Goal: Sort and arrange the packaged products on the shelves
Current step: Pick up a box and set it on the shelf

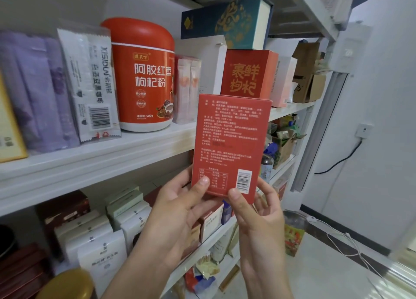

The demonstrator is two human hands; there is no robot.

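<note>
The white shelf (90, 163) runs across the view, and the red jar (144, 78) standing on it makes the handiest marker. Right of the jar and lower, out in front of the shelf edge, the red box (229, 141) is held upright, its printed back and barcode toward the camera. Also right of the jar, past the pink sachets (188, 89), a smaller red carton (245, 73) with gold lettering stands on the same board. The left hand (177, 213) and the right hand (258, 217) both clamp the box at its bottom corners, thumbs pressed on the back face and fingers wrapped behind.

This looks like the checking stage before placing. To do it well, turn the box so that its front faces outward like the jar's label, then raise it to the board and slide it in beside the like-coloured carton. Whether a free slot exists there cannot be told, because the box hides that stretch. A higher grip would probably help, since a tall box held at the bottom may tip.
</note>
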